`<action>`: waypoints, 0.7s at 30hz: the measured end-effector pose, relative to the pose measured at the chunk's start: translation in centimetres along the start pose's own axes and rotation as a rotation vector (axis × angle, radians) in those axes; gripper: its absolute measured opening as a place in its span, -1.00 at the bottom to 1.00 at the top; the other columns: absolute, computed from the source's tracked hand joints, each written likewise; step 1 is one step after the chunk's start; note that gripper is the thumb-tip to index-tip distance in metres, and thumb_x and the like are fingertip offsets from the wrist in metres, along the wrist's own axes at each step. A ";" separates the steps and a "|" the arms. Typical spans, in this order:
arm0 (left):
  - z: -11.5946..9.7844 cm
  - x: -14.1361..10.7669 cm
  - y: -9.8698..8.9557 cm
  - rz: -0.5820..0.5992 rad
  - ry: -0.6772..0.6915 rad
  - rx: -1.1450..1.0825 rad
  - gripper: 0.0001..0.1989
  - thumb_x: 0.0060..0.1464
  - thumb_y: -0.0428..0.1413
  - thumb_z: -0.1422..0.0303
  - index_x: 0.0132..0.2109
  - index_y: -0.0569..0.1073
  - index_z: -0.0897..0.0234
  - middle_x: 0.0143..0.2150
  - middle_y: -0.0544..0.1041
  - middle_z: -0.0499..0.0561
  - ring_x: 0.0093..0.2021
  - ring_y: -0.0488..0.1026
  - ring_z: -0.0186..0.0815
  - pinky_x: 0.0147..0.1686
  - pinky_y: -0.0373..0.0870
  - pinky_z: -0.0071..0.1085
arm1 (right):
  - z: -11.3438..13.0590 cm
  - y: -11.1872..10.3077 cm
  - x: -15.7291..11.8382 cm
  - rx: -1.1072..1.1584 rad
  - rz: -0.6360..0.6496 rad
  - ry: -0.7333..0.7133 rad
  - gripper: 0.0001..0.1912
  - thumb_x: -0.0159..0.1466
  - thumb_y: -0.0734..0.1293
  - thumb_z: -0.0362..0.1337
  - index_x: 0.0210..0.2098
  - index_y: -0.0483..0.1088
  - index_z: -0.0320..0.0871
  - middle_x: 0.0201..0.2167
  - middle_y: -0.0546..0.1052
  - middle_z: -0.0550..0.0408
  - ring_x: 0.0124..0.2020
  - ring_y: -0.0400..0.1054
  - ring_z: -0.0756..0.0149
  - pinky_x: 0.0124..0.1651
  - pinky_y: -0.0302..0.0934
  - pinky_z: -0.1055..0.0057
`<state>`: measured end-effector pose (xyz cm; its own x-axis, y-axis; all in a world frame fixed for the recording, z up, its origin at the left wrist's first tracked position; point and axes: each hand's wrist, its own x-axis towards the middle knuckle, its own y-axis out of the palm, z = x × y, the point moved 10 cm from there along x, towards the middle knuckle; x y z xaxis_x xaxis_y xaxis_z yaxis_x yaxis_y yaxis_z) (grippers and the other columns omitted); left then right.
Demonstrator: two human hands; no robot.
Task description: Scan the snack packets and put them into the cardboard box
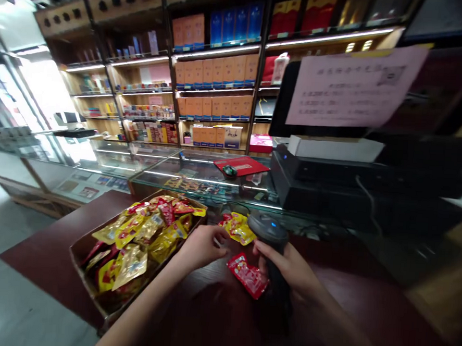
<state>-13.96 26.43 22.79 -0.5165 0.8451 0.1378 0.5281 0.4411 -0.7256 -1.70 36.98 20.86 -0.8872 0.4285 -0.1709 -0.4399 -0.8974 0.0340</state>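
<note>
My right hand [284,265] is wrapped round the grip of a dark barcode scanner [268,230], which has a blue light on its top. Beside it on the dark red counter lies a red snack packet [246,273], close to the fingers of that hand. My left hand [206,247] is loosely curled, with a gap between thumb and forefinger and nothing visible in it. Just past those fingers sit yellow and red snack packets [240,228]. To the left stands an open cardboard box [90,295] heaped with gold, yellow and red packets [141,230].
A glass display counter [200,166] runs behind the counter top, with a red mat [245,166] on it. At right stands a monitor with a pink paper sign [349,91] above dark equipment [312,183]. Lit shelves [216,88] of boxes line the back wall.
</note>
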 end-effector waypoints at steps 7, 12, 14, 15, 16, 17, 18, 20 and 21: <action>-2.2 3.8 9.8 0.347 0.164 0.254 -0.43 -0.29 0.31 0.25 -0.01 0.51 0.15 -0.09 0.51 0.11 -0.18 0.47 -0.14 -0.17 0.35 -0.34 | 1.4 -3.4 0.1 0.046 -0.078 -0.042 -0.62 0.12 0.36 0.00 -0.45 0.35 -0.25 -0.72 0.41 0.17 -0.73 0.30 0.42 -0.65 0.17 0.53; -3.4 4.3 14.6 0.557 0.325 0.408 -0.58 -0.29 0.31 0.30 -0.15 0.55 0.10 -0.10 0.52 0.06 -0.07 0.43 -0.09 -0.06 0.28 -0.29 | 1.3 -4.1 0.4 0.089 -0.092 -0.040 -0.65 0.13 0.35 -0.03 -0.45 0.35 -0.25 -0.72 0.40 0.17 -0.74 0.29 0.43 -0.65 0.16 0.52; -3.3 4.4 15.6 0.604 0.327 0.486 -0.60 -0.29 0.30 0.33 -0.16 0.55 0.10 -0.13 0.55 0.06 -0.07 0.44 -0.07 0.00 0.22 -0.21 | 1.0 -4.2 0.6 0.100 -0.097 -0.025 -0.65 0.12 0.36 -0.04 -0.45 0.35 -0.24 -0.72 0.40 0.18 -0.75 0.28 0.43 -0.65 0.17 0.52; -3.1 4.5 15.9 0.620 0.318 0.508 -0.60 -0.28 0.30 0.33 -0.16 0.54 0.11 -0.16 0.56 0.06 -0.08 0.45 -0.06 0.01 0.21 -0.18 | 0.9 -4.3 0.7 0.100 -0.098 -0.021 -0.65 0.13 0.36 -0.04 -0.45 0.35 -0.24 -0.72 0.40 0.18 -0.75 0.28 0.44 -0.65 0.17 0.52; -2.8 4.5 15.9 0.632 0.302 0.523 -0.60 -0.28 0.29 0.33 -0.17 0.54 0.13 -0.19 0.57 0.06 -0.11 0.46 -0.07 0.00 0.21 -0.18 | 0.8 -4.3 0.8 0.097 -0.099 -0.018 -0.65 0.13 0.36 -0.04 -0.45 0.35 -0.24 -0.72 0.40 0.18 -0.74 0.29 0.44 -0.65 0.17 0.53; -2.3 4.7 15.7 0.642 0.273 0.531 -0.61 -0.29 0.30 0.31 -0.19 0.55 0.16 -0.23 0.58 0.07 -0.14 0.47 -0.06 -0.03 0.23 -0.20 | 0.7 -4.3 0.9 0.094 -0.102 -0.014 -0.65 0.13 0.35 -0.04 -0.45 0.35 -0.24 -0.73 0.40 0.18 -0.74 0.29 0.44 -0.65 0.17 0.53; -1.6 5.0 15.2 0.643 0.234 0.526 -0.62 -0.31 0.31 0.29 -0.22 0.55 0.20 -0.27 0.58 0.08 -0.19 0.48 -0.07 -0.10 0.26 -0.23 | 0.6 -4.4 1.0 0.091 -0.106 -0.008 -0.65 0.13 0.35 -0.04 -0.45 0.35 -0.24 -0.73 0.40 0.19 -0.74 0.29 0.44 -0.65 0.17 0.53; -0.1 5.8 13.9 0.615 0.141 0.445 -0.68 -0.32 0.31 0.24 -0.32 0.55 0.26 -0.40 0.56 0.06 -0.32 0.47 -0.13 -0.27 0.29 -0.34 | 0.2 -4.4 1.2 0.084 -0.116 0.009 -0.66 0.11 0.36 -0.04 -0.45 0.34 -0.24 -0.73 0.40 0.19 -0.74 0.29 0.43 -0.65 0.18 0.53; 0.5 6.3 13.0 0.588 0.103 0.366 -0.71 -0.30 0.30 0.23 -0.37 0.54 0.28 -0.46 0.54 0.03 -0.39 0.45 -0.19 -0.35 0.28 -0.39 | 0.0 -4.4 1.3 0.082 -0.119 0.020 -0.65 0.11 0.36 -0.04 -0.45 0.34 -0.24 -0.73 0.40 0.19 -0.74 0.29 0.43 -0.65 0.18 0.52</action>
<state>-10.66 37.34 13.85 -0.1387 0.9448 -0.2968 0.4298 -0.2126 -0.8776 -0.92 41.44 20.52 -0.8253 0.5286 -0.1984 -0.5527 -0.8283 0.0920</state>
